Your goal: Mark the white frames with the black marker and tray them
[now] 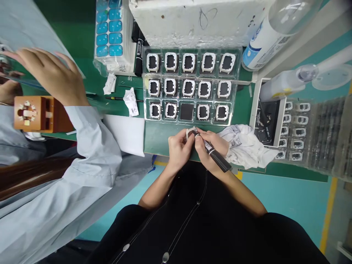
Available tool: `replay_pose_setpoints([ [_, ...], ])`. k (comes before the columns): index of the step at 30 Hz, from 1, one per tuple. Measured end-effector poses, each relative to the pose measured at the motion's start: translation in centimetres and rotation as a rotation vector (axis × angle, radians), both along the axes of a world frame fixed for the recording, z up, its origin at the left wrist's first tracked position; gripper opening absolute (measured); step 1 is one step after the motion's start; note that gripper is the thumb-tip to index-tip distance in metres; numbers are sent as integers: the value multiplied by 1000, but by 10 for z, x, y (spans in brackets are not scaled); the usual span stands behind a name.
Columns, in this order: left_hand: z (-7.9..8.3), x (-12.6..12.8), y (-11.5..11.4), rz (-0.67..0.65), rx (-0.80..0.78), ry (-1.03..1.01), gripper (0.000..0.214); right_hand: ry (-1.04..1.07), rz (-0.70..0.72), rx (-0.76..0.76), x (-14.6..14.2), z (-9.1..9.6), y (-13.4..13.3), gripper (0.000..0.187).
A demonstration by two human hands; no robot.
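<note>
My left hand (179,147) pinches a small white frame (189,132), held just above the front edge of the bench. In my right hand (206,146) is a black marker pen (217,157), its tip end against the frame and its back end slanting down to the right. My fingers cover most of the frame. Beyond my hands lies a clear plastic tray (192,75) with rows of similar white frames in its pockets. One pocket (186,111) in the nearest row shows only a dark bottom.
A crumpled white cloth (244,146) lies right of my hands. Further right are a white box (255,110) and stacked trays (310,135). A bottle (264,40) leans at the back. On the left, a co-worker's hand (55,73) is above an orange fixture (38,113).
</note>
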State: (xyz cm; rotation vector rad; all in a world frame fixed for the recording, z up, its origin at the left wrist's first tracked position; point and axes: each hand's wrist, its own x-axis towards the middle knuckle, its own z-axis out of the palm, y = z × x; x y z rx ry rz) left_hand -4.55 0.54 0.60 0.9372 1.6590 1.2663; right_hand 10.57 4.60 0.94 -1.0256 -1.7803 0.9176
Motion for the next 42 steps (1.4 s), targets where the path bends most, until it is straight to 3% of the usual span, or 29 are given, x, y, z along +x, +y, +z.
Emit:
replay_pose_setpoints([
  [2, 1, 0, 0, -11, -4, -3, 54, 18, 13, 38, 0, -1, 1, 12],
  [8, 2, -1, 0, -14, 2, 15, 52, 48, -126, 178, -2, 1, 0, 10],
  [16, 3, -4, 6, -28, -4, -69, 48, 119, -96, 232, -2, -1, 3, 10],
  [23, 7, -5, 10, -28, -22, -158, 49, 63, -86, 149, -2, -1, 1, 8],
  [31, 9, -5, 10, -38, -17, -162, 55, 129, -141, 209, -10, -2, 2, 10],
  [36, 11, -13, 13, -101, -17, -315, 70, 181, -97, 210, -7, 0, 0, 8],
  [42, 13, -24, 15, -178, -77, -492, 68, 263, -40, 185, -4, 0, -1, 22],
])
